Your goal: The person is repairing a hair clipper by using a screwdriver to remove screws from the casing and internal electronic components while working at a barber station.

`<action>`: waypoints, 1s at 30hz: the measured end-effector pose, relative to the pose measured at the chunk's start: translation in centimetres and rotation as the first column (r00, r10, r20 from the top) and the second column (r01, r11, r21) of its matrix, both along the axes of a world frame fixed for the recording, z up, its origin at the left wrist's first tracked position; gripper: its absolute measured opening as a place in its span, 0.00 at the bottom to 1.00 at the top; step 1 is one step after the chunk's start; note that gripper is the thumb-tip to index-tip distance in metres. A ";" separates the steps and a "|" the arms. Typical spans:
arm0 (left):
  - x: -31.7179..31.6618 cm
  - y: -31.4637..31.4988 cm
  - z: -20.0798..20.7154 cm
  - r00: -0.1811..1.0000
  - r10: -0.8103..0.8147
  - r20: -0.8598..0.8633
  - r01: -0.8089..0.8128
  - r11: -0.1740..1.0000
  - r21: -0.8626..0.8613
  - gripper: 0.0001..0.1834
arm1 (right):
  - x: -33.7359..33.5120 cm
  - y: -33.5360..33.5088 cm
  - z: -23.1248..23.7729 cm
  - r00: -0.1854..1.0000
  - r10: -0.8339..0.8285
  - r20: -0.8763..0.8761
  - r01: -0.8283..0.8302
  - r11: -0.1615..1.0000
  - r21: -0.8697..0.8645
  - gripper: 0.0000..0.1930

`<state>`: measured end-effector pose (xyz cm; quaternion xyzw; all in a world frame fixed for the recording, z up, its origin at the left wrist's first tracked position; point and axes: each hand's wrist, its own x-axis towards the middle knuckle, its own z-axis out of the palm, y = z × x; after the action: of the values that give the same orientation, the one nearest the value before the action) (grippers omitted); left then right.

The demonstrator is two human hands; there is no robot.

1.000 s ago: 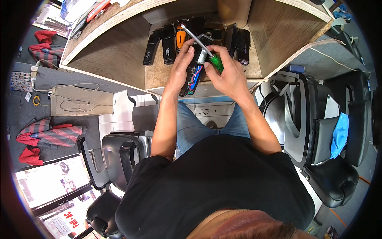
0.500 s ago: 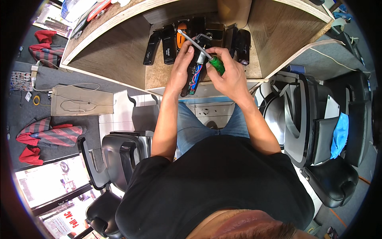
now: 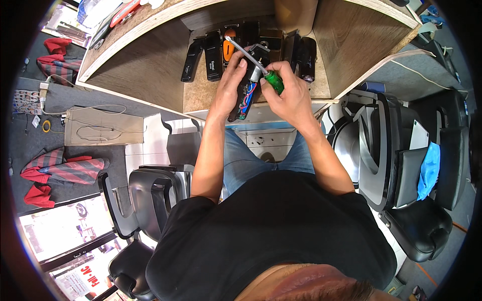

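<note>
My left hand (image 3: 227,90) is wrapped round an opened black hair clipper (image 3: 245,104), which lies lengthwise away from me. Its casing is off on top, baring a silver motor, red and blue wires and a blue inner part. In my right hand (image 3: 291,98) is a screwdriver (image 3: 273,81), gripped by its green handle. The metal shaft slants up and left across the clipper's far end, and its tip is over an orange-and-black clipper (image 3: 228,46). My right fingers are close beside the clipper's motor; whether they touch it cannot be seen.
Several black clippers, one of them upright-looking (image 3: 213,56), line the wooden shelf (image 3: 201,98) beyond my hands. Wooden side panels (image 3: 140,75) rise left and right. Black salon chairs (image 3: 386,150) flank me, one with a blue cloth (image 3: 429,170). A cable (image 3: 100,130) lies at left.
The clipper and the fingers of my left hand have shifted very slightly. The screwdriver stays across the clipper at nearly the same slant, and both grips are kept.
</note>
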<state>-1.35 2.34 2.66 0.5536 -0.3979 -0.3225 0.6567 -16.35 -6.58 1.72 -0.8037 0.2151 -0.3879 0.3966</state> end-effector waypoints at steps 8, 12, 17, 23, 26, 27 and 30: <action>0.2 -0.1 -0.4 0.999 0.034 -0.014 -0.035 0.999 -0.013 0.27 | 0.2 0.0 -0.2 1.000 0.005 0.018 -0.005 1.000 0.015 0.15; 0.0 0.1 0.0 0.999 0.017 -0.045 -0.018 1.000 -0.012 0.29 | 0.5 -0.1 -0.5 0.994 0.002 0.107 0.002 0.999 -0.039 0.18; 0.3 0.1 -0.4 0.999 0.024 -0.028 -0.024 1.000 -0.004 0.30 | 0.6 -0.3 -0.6 0.996 0.012 0.086 -0.007 0.998 -0.062 0.20; 0.5 0.1 -0.7 0.999 0.028 -0.038 -0.028 1.000 0.004 0.29 | 0.6 -0.5 -0.7 0.997 0.018 0.072 -0.012 0.997 -0.075 0.21; 0.6 0.1 -0.9 0.999 0.026 -0.040 -0.026 1.000 -0.002 0.29 | 0.4 -0.5 -0.4 0.999 0.032 0.040 -0.030 0.998 -0.054 0.22; 0.6 0.1 -0.9 0.999 0.024 -0.045 -0.024 1.000 -0.003 0.29 | 0.4 -0.5 -0.4 0.999 0.035 0.029 -0.033 0.998 -0.055 0.22; 0.8 0.1 -1.1 0.999 0.031 -0.040 -0.031 1.000 0.001 0.29 | 0.4 -0.5 -0.4 0.999 0.038 0.017 -0.037 0.997 -0.061 0.23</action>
<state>-0.59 2.46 1.53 0.5532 -0.3760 -0.3235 0.6692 -15.90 -7.12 1.27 -0.8157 0.1846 -0.3938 0.3814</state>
